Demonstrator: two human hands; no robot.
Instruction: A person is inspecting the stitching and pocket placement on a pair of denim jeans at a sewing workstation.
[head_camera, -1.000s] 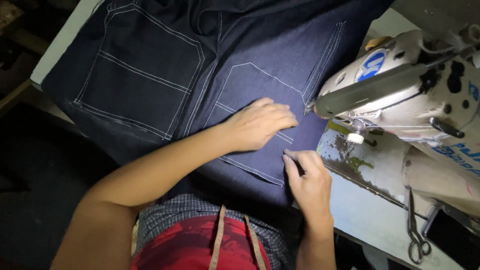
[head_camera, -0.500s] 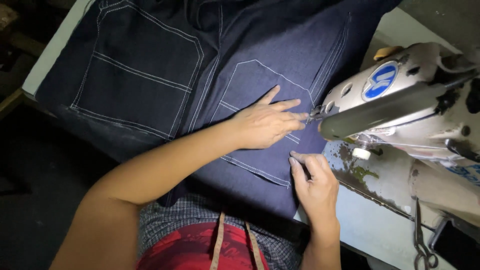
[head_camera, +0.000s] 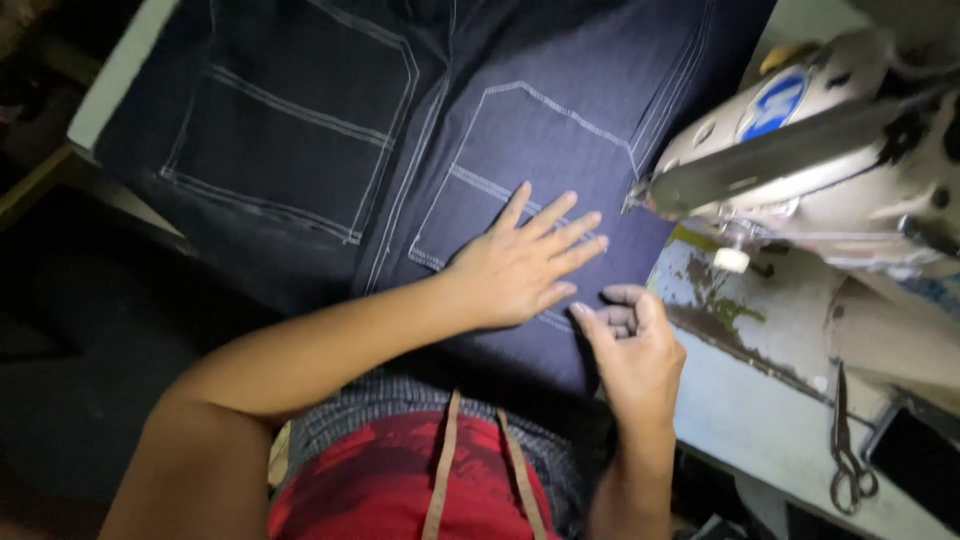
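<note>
Dark jeans (head_camera: 520, 130) stretch lengthwise away from the person, left hand (head_camera: 520, 265) pressed flat, right hand (head_camera: 635, 345) pinching the hem beside the sewing machine (head_camera: 810, 170).

- Sewing machine head (head_camera: 800, 160) walls off the right side, right beside the left hand's (head_camera: 520, 265) fingertips.
- Open denim (head_camera: 330, 150) leftward, nothing standing there.
- Scissors (head_camera: 848, 450) lie on the table (head_camera: 740, 400).

The left hand (head_camera: 520, 265) hides part of the pocket stitching (head_camera: 470, 185); the sewing machine (head_camera: 820, 170) runs off frame
</note>
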